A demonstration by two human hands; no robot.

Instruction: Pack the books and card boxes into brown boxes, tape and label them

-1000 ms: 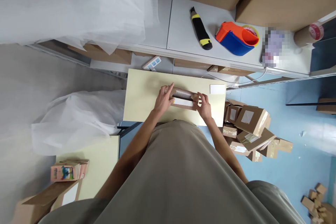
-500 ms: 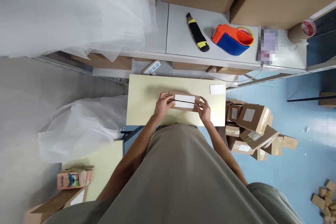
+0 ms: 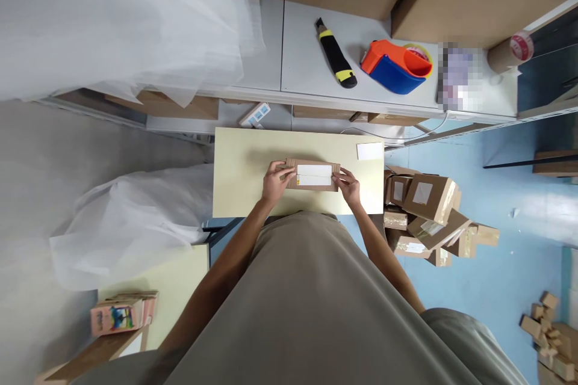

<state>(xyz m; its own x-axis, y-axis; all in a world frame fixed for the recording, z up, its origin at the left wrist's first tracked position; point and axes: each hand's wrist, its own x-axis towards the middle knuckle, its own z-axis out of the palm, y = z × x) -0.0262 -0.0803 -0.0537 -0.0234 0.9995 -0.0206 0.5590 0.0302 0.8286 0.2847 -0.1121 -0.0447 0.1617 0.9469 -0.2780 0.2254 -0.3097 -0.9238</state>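
Note:
A small cardboard box (image 3: 312,186) lies on the pale yellow tabletop (image 3: 244,162) before me. Its upper face carries a white label (image 3: 315,169) split by a thin seam along its length, with a small yellow mark at the left. My left hand (image 3: 274,183) grips the box's left end, thumb and fingertips on the top near the seam. At the opposite end my right hand (image 3: 347,186) pinches the box in the same way. A white card (image 3: 369,151) rests near the table's far right corner.
Beyond the table, a grey shelf (image 3: 302,54) bears a utility knife (image 3: 336,54), an orange-and-blue tape dispenser (image 3: 397,66) and a tape roll (image 3: 508,54). Cardboard boxes (image 3: 428,198) are heaped at right. White plastic sheeting (image 3: 130,210) hangs at left.
The dark gap between the two halves of the box's top has closed to a thin seam. Both hands stay at the box's ends. The view has shifted slightly.

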